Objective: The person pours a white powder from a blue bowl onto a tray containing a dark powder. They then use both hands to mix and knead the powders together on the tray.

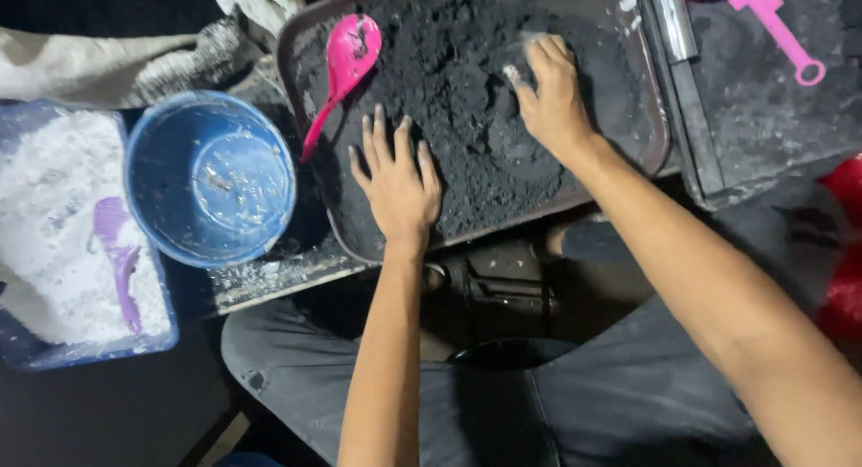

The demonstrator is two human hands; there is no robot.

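Pressing flat into the black powder [467,81], the left hand [395,184] lies open, fingers spread; the right hand [549,94] cups a loose clump, fingers curled, though what it pinches is blurred. The powder fills the dark tray [646,117]; it looks soft, crumbly, best scooped. A pink spoon [346,63] rests alongside; a blue bowl [211,175] and white powder tub [54,215] sit left on a dim, cluttered floor.
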